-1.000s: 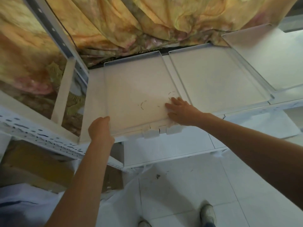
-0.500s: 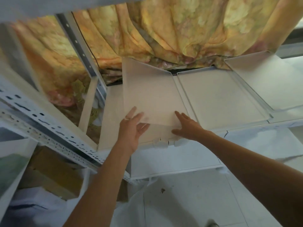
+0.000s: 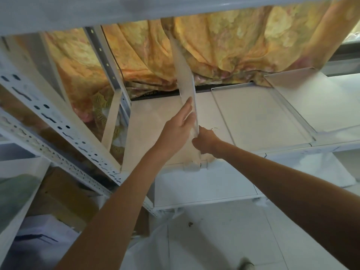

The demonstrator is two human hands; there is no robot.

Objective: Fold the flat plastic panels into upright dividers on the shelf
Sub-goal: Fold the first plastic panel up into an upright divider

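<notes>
So the leftmost plastic panel [image 3: 185,75] is standing up on edge now, nearly vertical on the white shelf [image 3: 152,133], running from the front lip back toward 12 o'clock where it meets the yellow floral curtain [image 3: 224,43]. Left hand [image 3: 178,127] is flat and open, fingers stretched out, palm pressed against the panel's left face around mid height. Right hand [image 3: 204,141] is curled up tight at the bottom front of the panel, at about 3 o'clock from the left hand, knuckles toward the camera; looks like it's pinching the lower edge, but I can't really tell what the fingers are doing behind there. Two more panels are lying flat on the shelf: second panel [image 3: 259,117] just to the right at 3 o'clock, third panel [image 3: 319,98] further out at 2 o'clock. Perforated metal upright [image 3: 58,121] sits off at 9 o'clock.
</notes>
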